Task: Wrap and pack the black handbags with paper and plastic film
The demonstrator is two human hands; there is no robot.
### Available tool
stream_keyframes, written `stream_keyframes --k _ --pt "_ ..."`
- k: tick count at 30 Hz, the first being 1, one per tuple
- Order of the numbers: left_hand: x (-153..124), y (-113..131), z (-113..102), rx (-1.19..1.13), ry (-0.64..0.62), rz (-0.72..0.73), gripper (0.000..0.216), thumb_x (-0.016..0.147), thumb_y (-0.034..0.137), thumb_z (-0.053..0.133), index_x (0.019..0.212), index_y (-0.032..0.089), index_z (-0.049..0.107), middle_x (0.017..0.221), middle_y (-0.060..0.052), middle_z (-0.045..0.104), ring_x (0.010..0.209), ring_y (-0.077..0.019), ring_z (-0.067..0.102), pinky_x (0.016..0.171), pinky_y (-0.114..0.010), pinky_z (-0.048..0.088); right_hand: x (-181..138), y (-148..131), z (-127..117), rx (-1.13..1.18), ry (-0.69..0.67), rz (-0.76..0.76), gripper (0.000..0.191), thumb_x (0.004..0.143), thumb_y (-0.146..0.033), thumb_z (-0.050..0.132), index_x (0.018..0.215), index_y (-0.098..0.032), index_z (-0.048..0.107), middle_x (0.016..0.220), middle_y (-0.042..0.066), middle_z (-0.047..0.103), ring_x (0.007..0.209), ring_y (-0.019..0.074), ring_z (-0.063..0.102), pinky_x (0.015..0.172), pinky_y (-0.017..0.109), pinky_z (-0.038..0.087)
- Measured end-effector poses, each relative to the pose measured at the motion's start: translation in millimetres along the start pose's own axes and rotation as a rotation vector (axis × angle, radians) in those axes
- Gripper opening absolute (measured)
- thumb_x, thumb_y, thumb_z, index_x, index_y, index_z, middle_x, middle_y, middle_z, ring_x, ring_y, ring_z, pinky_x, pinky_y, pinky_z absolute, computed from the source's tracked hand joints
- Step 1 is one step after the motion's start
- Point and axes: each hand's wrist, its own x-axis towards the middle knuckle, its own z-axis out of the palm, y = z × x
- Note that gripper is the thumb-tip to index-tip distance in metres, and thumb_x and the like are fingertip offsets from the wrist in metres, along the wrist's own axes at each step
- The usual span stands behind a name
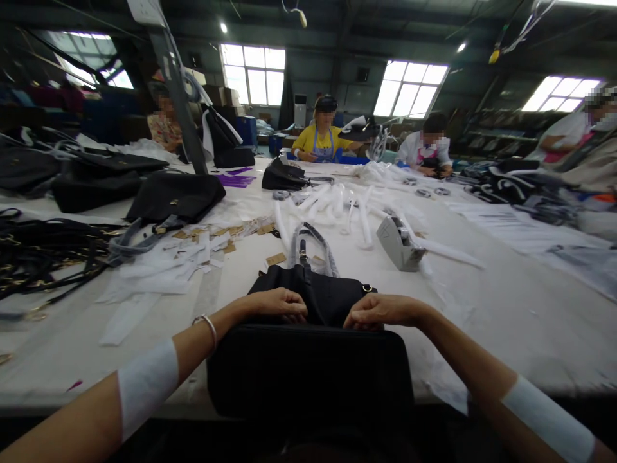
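A black handbag (311, 373) lies at the table's front edge, its broad bottom panel facing me. My left hand (282, 303) is closed at the bag's left side, fingers curled down onto the black material. On the right, my right hand (373, 311) is likewise closed with its fingertips bent against the bag. Whatever fold or edge the fingers pinch is hidden behind the bag's near rim. The bag's wrapped handle (321, 241) stretches away over the tabletop, and a gold ring (367, 289) shows beside my right hand.
A grey tape dispenser (400, 244) stands beyond my right hand. White wrapped strips (337, 202) heap mid-table. Paper scraps (193, 257), black straps (53, 257) and black bags (176, 193) lie left. A metal post (180, 90) rises there. Several people, one in a yellow top (332, 140), sit across.
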Motion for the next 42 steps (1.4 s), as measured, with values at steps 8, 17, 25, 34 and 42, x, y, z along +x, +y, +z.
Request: stream_keyframes --k 8,17,25,34,42 --pt "-13.3 17.3 7.7 0.354 0.051 0.089 0.024 0.085 0.040 0.060 0.091 0.017 0.063 0.085 -0.001 0.068 0.079 -0.0162 0.063 0.071 -0.026 0.046 7.9 42.1 -41.1 -0.183 0.852 0.098 0.037 0.080 -0.051 0.061 0.090 -0.017 0.069 0.094 0.012 0.072 0.082 0.0231 0.066 0.070 0.034 0.051" --pt "-8.5 79.1 43.8 1.128 0.003 0.572 0.026 0.083 0.036 0.072 0.104 0.022 0.063 0.097 -0.003 0.065 0.090 -0.0205 0.061 0.077 -0.028 0.045 52.3 31.3 -13.7 -0.297 1.081 -0.076 0.039 0.072 -0.058 0.068 0.061 -0.023 0.055 0.066 0.000 0.057 0.070 0.0186 0.051 0.069 0.031 0.040" --pt "14.1 47.9 66.2 1.130 0.125 0.631 0.049 0.097 0.036 0.050 0.143 0.025 0.039 0.147 -0.012 0.044 0.135 -0.0282 0.041 0.113 -0.050 0.027 55.6 24.6 -45.5 0.084 1.196 -0.148 0.060 0.079 -0.084 0.034 0.064 -0.026 0.031 0.054 -0.004 0.036 0.050 0.0134 0.035 0.048 0.029 0.034" --pt "22.0 21.2 60.2 0.989 -0.005 0.417 0.056 0.099 0.046 0.041 0.151 0.030 0.026 0.158 -0.012 0.024 0.146 -0.0326 0.018 0.116 -0.059 0.020 62.2 38.1 -65.8 0.097 1.114 -0.090 0.058 0.078 -0.078 0.047 0.063 -0.022 0.051 0.055 -0.004 0.047 0.054 0.0132 0.043 0.052 0.027 0.037" --pt "72.0 84.2 32.7 1.104 -0.022 0.627 0.027 0.095 0.018 0.047 0.119 0.021 0.059 0.121 -0.007 0.064 0.108 -0.0209 0.060 0.092 -0.033 0.046 -47.1 9.5 -32.4 -0.049 0.747 0.280 0.045 0.079 -0.063 0.062 0.066 -0.020 0.061 0.065 0.005 0.067 0.058 0.0176 0.060 0.053 0.027 0.042"
